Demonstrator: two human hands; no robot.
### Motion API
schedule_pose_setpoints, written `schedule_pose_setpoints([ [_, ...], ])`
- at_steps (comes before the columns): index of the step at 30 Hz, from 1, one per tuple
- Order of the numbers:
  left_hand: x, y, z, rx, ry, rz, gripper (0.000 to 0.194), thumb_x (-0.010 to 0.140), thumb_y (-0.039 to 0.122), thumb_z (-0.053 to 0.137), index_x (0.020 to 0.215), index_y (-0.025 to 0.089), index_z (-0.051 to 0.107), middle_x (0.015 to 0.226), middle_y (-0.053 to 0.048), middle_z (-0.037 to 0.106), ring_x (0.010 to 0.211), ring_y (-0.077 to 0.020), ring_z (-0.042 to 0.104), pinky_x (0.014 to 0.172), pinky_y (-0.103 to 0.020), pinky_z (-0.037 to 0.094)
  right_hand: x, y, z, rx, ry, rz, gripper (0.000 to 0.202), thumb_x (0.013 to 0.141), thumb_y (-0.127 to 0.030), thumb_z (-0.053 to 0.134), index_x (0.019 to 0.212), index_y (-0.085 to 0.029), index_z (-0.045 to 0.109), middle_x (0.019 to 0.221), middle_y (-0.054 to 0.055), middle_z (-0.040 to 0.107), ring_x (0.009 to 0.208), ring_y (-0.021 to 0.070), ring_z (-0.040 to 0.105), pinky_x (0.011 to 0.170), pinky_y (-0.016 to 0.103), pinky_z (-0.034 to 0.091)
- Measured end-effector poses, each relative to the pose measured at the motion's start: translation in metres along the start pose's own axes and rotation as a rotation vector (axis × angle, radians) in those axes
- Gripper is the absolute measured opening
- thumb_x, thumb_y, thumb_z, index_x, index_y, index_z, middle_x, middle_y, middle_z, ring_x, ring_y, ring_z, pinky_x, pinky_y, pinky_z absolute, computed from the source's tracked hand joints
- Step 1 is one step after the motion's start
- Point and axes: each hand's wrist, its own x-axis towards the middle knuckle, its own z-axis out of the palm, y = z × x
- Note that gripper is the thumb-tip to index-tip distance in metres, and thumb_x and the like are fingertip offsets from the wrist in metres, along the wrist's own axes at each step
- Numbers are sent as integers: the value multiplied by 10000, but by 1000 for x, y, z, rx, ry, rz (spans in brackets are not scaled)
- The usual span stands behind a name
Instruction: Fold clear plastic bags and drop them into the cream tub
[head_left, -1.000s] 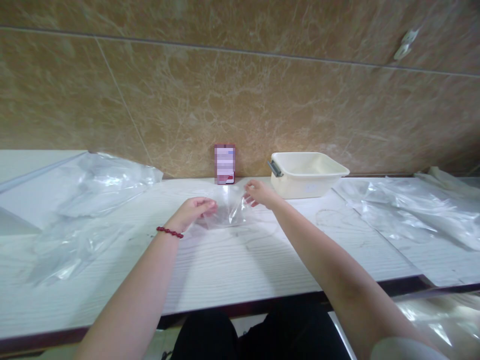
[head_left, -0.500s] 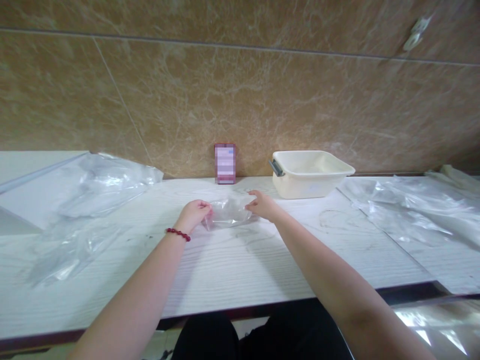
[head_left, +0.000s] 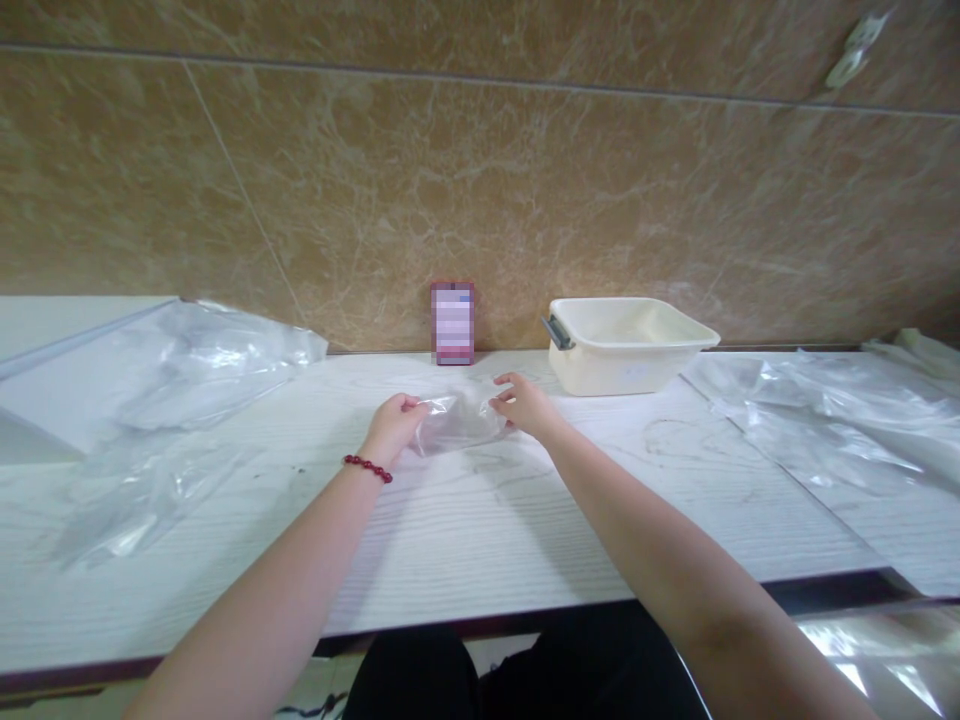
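Far left on the white table (head_left: pixel 480 540), a heap of clear plastic sheets (head_left: pixel 187 390) lies slack and crumpled, reaching toward the wall. Next comes the left hand (head_left: pixel 391 428), a red bead bracelet (head_left: pixel 367 468) on its wrist, fingers curled and pinching the left edge of a small clear bag (head_left: pixel 459 422). The bag sits mid-table, low over the surface between the 2 hands, a little in front of a small card (head_left: pixel 453 323) propped against the marble wall. The right hand (head_left: pixel 525 406) pinches the bag's right edge, fingers bent inward. Just right of it stands a cream tub (head_left: pixel 626 343) with a grey handle, close to the wall. Farther right, more plastic film (head_left: pixel 825 420) spreads across the table.
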Motion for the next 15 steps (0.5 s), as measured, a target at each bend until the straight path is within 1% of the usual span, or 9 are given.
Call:
schedule_pose_setpoints([
  [3,2,0,3,-35,3,21,185,608,323,502,685,158,531,864,-52,600,728,-160,553,596,-248,418,8,5,4,-41,53,-139,274,701,-225,523,967,-211,458,749,-16,600,584,69,542,515,168,424],
  [5,4,0,5,-64,-4,25,156,616,305,500,668,159,513,911,-57,591,751,-161,555,594,-247,425,12,8,6,-24,55,-211,263,711,-217,508,968,-205,454,742,-14,591,658,75,547,553,166,429],
  [7,6,-2,6,-94,-2,20,127,626,283,496,662,161,496,943,-59,584,772,-160,557,587,-242,432,14,10,8,12,17,-218,269,725,-217,485,990,-209,436,784,-8,580,642,69,542,522,159,428],
  [9,8,-4,7,-119,15,19,105,633,252,499,688,164,488,949,-60,581,797,-157,557,598,-241,438,13,10,9,30,-31,-181,279,732,-222,472,1007,-217,422,827,-3,568,582,59,530,463,151,417],
  [10,9,-5,8,-137,24,25,113,633,235,505,719,165,487,940,-61,583,804,-153,559,613,-243,442,12,10,8,30,-46,-169,283,730,-222,473,1009,-218,422,835,-1,564,567,56,524,449,149,413],
  [12,11,-5,8,-209,16,49,200,628,202,521,821,167,480,906,-57,589,805,-140,566,648,-248,445,9,10,7,15,-39,-190,282,719,-214,485,997,-214,437,805,-7,563,590,60,527,478,153,423],
  [15,12,-7,8,-336,-53,92,330,625,176,528,950,174,466,860,-44,605,801,-127,577,694,-250,445,8,10,6,29,-7,-256,253,716,-205,485,968,-211,471,724,-22,562,633,67,537,557,173,440],
])
